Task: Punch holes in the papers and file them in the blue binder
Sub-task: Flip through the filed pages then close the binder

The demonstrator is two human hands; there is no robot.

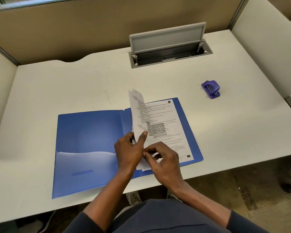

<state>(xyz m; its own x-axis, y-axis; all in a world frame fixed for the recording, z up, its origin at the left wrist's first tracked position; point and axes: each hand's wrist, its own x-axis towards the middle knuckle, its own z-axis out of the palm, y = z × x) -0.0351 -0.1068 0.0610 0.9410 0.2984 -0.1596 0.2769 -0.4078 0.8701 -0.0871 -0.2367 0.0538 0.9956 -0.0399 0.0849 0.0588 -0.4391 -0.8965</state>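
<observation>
Filing step: left hand [128,149] holds sheet [139,115] upright at binder [89,148] spine; right hand [163,161] pinches lower edge. Next: seat holes on prongs. Punch [210,89] idle near desk's [57,84] right edge.

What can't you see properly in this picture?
Head view only:
- Binder clip or rings: hidden behind the lifted papers and the left hand.
- Holes in the papers: their spine edge is covered by both hands.
- What the right hand pinches: its fingertips hide it.
- Words on the flat page: too small and blurry.
- Hole punch details: too small.
- Inside the desk slot: too dark.
</observation>
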